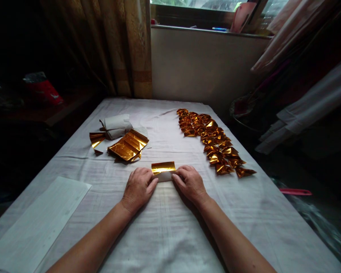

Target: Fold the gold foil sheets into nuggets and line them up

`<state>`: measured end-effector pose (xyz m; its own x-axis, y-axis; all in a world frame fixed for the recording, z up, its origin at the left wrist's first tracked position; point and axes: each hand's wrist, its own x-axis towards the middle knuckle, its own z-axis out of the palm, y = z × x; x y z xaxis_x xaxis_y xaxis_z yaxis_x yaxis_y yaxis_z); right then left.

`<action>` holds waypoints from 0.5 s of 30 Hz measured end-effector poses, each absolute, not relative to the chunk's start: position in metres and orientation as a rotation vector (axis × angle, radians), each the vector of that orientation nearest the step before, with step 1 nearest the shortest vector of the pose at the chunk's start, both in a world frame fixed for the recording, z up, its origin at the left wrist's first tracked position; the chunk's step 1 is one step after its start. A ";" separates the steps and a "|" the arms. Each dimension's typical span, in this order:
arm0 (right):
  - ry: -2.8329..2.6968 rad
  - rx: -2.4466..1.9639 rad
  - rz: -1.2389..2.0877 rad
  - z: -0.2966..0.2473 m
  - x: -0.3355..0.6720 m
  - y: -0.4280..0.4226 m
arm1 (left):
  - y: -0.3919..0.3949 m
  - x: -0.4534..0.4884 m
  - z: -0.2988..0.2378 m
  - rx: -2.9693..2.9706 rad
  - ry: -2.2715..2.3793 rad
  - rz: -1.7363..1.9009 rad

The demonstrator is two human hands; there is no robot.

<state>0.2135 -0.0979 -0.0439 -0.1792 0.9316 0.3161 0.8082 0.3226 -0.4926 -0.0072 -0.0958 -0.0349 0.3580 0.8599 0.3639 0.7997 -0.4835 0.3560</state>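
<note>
Between my hands lies a small sheet of gold foil paper (163, 167), its near edge folded up so a pale backing strip shows. My left hand (139, 186) grips its left end, thumb at the near side. At the right end, my right hand (191, 183) holds it the same way, thumb and fingers closed on the edge. Beyond my left hand is a stack of flat gold foil sheets (129, 145). Rows of folded gold foil pieces (216, 141) spread along the table's right side, past my right hand.
A white cloth covers the table (165, 227). At the back left sit a white paper bundle (116, 125) and a curled gold foil scrap (97, 140). A pale flat sheet (42, 223) lies at the front left. Clothes (312, 102) hang beyond the right edge.
</note>
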 end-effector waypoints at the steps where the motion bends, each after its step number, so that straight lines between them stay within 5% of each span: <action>1: -2.027 -1.564 0.243 -0.044 0.211 -0.098 | -0.095 -0.006 -0.034 2.487 1.552 0.766; 15: -2.035 -1.757 0.010 -0.045 0.198 -0.101 | -0.100 -0.002 -0.041 2.736 1.469 0.828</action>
